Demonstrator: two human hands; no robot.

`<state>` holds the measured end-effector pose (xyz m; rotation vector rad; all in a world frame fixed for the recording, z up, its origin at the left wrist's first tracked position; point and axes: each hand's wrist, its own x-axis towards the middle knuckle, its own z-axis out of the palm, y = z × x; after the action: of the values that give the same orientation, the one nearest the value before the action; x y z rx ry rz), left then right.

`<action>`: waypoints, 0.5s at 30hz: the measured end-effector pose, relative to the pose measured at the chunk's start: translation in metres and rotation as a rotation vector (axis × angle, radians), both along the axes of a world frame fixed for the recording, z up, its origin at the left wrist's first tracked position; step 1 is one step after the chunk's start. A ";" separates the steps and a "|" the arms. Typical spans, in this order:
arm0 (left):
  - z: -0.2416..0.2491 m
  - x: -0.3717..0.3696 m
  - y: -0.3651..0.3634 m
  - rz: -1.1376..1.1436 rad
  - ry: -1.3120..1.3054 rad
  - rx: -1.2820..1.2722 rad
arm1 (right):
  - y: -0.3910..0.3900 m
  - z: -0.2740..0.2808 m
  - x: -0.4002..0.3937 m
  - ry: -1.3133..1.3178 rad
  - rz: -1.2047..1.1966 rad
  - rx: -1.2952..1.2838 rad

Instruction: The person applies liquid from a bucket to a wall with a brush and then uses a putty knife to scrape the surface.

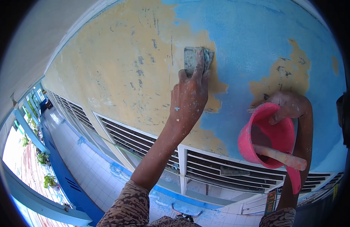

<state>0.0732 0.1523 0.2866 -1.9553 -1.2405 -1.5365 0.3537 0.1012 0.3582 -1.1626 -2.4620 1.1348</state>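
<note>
My left hand (pixel 190 92) presses a flat, paint-smeared scraper (pixel 191 59) against the wall (pixel 137 72). Its index finger lies stretched along the scraper; the other fingers are curled at its lower edge. Around the scraper the surface is yellowish, with dark marks, beside patches of blue paint (pixel 243 49). To the right, my right hand (pixel 290 106) grips the rim of a pink plastic dipper (pixel 245 142), thumb inside and other fingers partly hidden behind it. The dipper is tilted towards me. A paint-stained tool handle (pixel 285 158) sticks out over its rim; the tool's other end cannot be made out.
Louvred windows (pixel 133 132) with white frames run below the painted wall. Lower left is a white-tiled walkway (pixel 78 151) with a blue low wall (pixel 65 170) and potted plants (pixel 50 181). A small sign (pixel 271 202) hangs beneath my right arm.
</note>
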 end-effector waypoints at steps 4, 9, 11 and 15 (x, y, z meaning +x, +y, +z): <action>0.040 -0.006 0.022 -0.024 -0.026 0.179 | -0.003 0.000 0.008 0.000 -0.015 0.009; 0.055 -0.003 0.020 -0.038 -0.021 0.146 | 0.005 0.000 0.018 0.021 -0.023 -0.015; 0.005 0.011 0.008 0.019 0.067 0.105 | 0.004 0.001 0.017 0.030 -0.026 -0.006; 0.004 0.010 -0.003 -0.001 0.073 0.007 | -0.007 0.008 0.008 -0.080 -0.078 0.025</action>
<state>0.0835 0.1493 0.2906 -1.9891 -1.2024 -1.4545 0.3615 0.0945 0.3658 -1.3091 -2.4577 1.0524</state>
